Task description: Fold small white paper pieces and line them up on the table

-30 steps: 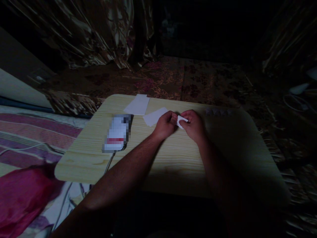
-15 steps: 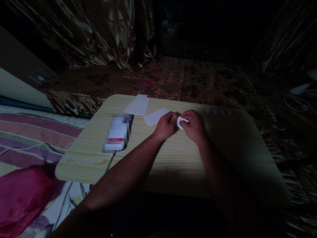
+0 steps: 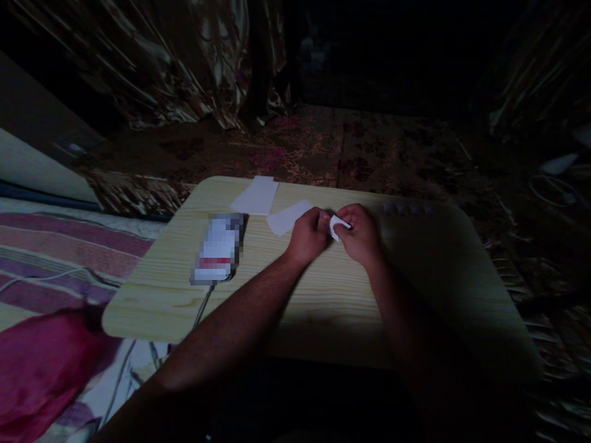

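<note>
Over the middle of the wooden table (image 3: 332,301), a small folded piece of white paper (image 3: 337,231) is held between my two hands. My right hand (image 3: 361,234) pinches it, thumb on top and fingers behind. My left hand (image 3: 310,234) is closed at the paper's left edge, its fingertips partly hidden. Just beyond my left hand lie loose white paper slips (image 3: 287,218). A larger stack of white paper (image 3: 257,195) rests near the far left edge. Several small folded paper pieces (image 3: 408,209) sit in a row in shadow at the far right.
A pixelated device (image 3: 217,249) with a cable (image 3: 203,306) lies on the table's left part. Left of the table is a striped bedspread (image 3: 74,246) with a pink cloth (image 3: 46,369) on it. A patterned cover (image 3: 314,144) runs behind the table. The right side is very dark.
The paper between my hands has tilted and bent slightly under my right thumb. Both hands stay in nearly the same spot, and the things on the table have not moved.
</note>
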A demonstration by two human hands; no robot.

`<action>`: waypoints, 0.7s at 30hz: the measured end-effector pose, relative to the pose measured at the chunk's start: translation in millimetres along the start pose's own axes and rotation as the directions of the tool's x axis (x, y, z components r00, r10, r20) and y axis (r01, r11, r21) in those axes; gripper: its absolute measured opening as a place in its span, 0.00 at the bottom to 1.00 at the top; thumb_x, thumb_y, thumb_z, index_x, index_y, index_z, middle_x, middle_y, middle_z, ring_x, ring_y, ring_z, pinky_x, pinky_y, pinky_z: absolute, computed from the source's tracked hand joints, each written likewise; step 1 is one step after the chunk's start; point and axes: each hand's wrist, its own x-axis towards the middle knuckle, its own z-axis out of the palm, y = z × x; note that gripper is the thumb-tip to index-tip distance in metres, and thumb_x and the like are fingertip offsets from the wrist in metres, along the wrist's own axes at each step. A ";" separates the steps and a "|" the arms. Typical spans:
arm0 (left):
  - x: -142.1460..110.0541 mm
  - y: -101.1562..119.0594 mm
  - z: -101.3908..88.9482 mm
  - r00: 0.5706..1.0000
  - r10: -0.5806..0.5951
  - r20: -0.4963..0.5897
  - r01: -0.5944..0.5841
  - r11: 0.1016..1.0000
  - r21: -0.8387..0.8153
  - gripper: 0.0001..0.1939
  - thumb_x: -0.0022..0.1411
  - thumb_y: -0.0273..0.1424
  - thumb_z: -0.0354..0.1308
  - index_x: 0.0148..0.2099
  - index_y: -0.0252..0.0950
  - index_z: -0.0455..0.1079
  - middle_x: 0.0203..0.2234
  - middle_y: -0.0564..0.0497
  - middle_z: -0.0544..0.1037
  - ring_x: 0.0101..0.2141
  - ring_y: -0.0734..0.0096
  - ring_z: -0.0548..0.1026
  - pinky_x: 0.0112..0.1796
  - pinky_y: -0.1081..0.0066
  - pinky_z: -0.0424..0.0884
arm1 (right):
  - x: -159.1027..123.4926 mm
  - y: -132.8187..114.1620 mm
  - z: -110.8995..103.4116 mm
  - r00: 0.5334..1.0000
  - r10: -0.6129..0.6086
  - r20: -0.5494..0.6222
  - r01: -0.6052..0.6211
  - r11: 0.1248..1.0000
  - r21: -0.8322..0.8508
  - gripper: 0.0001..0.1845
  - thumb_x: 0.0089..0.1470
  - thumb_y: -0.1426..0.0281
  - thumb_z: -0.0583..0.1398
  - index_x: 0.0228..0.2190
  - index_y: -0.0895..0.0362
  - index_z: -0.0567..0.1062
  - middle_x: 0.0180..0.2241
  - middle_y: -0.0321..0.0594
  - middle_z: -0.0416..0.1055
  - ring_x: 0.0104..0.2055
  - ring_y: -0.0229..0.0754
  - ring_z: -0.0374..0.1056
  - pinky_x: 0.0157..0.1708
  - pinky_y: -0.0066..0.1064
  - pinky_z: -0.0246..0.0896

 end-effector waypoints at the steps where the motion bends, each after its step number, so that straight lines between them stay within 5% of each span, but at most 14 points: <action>1: 0.6 -0.4 -0.3 1.000 -0.004 -0.006 0.004 1.000 -0.012 0.13 0.64 0.39 0.51 0.34 0.35 0.69 0.27 0.50 0.73 0.29 0.71 0.68 0.31 0.72 0.62 | 0.2 1.2 -0.1 1.000 -0.002 -0.011 0.002 1.000 0.001 0.13 0.43 0.73 0.59 0.35 0.53 0.67 0.25 0.32 0.68 0.26 0.39 0.67 0.24 0.29 0.59; 21: 6.4 -4.7 0.0 0.993 -0.117 -0.013 0.111 0.966 -0.232 0.11 0.58 0.39 0.58 0.31 0.35 0.68 0.22 0.53 0.72 0.24 0.74 0.66 0.27 0.73 0.63 | -1.6 -2.8 -0.6 0.999 0.041 0.003 -0.041 0.999 0.029 0.13 0.43 0.72 0.60 0.35 0.54 0.68 0.24 0.32 0.70 0.24 0.37 0.66 0.23 0.28 0.57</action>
